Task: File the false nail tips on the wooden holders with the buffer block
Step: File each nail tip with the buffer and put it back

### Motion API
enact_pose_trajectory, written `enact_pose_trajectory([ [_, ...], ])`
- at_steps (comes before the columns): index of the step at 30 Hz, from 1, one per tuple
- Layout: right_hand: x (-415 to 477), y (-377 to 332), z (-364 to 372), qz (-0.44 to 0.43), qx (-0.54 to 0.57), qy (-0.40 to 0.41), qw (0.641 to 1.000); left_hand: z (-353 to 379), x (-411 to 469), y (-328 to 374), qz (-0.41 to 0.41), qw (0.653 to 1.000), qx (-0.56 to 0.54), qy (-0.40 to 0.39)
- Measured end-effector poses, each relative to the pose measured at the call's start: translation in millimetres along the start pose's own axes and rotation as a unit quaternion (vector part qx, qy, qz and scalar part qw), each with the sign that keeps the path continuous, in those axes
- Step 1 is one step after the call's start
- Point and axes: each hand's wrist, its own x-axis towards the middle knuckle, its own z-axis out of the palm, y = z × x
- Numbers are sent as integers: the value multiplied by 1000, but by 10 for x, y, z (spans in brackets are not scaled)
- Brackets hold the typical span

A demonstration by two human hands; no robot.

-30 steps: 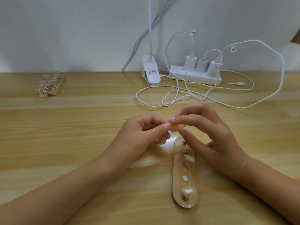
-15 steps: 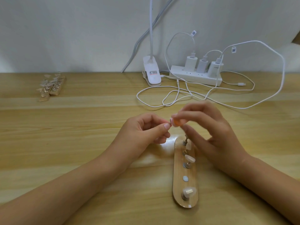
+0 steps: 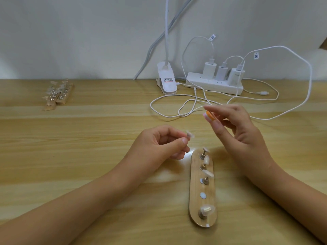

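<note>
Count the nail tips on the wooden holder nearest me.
4: three nail tips toward the far end of the wooden holder, one at its near end. The left hand pinches a fifth.

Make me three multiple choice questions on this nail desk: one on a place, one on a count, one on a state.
1. Where do the spare wooden holders lie?
A. far left on the table
B. in a drawer
C. on a shelf

2. How many chargers sit in the power strip?
A. one
B. three
C. six

3. What is the left hand doing?
A. lying flat
B. pinching a nail tip
C. gripping a pen

Answers:
1 A, they sit near the far left edge.
2 B, three white plugs stand in a row.
3 B, thumb and finger pinch the tip, apart from the buffer block in the right hand.
</note>
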Motion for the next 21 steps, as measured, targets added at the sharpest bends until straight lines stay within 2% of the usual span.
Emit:
enact_pose_trajectory([
  [4, -10, -1, 13, -16, 10, -5, 1000, 17, -50, 44, 27, 999, -1, -29],
  [6, -8, 2, 5, -12, 16, 0, 1000, 39, -97, 76, 106, 992, 64, -24],
  [8, -1, 3, -5, -1, 26, 6, 1000, 73, -159, 110, 239, 950, 198, -41],
  [10, 4, 6, -11, 9, 33, 9, 999, 119, -225, 129, 312, 903, 285, -80],
  [14, 1, 25, -14, 13, 36, 1, 999, 125, -259, 92, 291, 884, 339, -140],
  [21, 8, 26, -9, 19, 44, -5, 999, 95, -212, -4, 240, 887, 353, -178],
])
